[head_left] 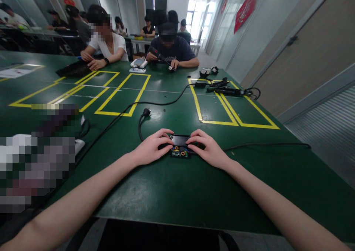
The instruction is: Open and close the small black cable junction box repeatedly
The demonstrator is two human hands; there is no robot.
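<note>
A small black box (180, 141) with a circuit board (179, 153) showing at its near side lies on the green table (172, 192). My left hand (152, 147) grips its left end with curled fingers. My right hand (208, 150) grips its right end the same way. A black cable (266, 145) runs off to the right from under my right hand. Another black cord with a plug (145, 113) lies just beyond the box.
Yellow tape rectangles (222, 107) mark the table top. An electric screwdriver (230, 91) and adapters lie at the far right. Two people sit across the table, one with a white device (139, 63) nearby, one holding a tool. A blurred patch covers the left.
</note>
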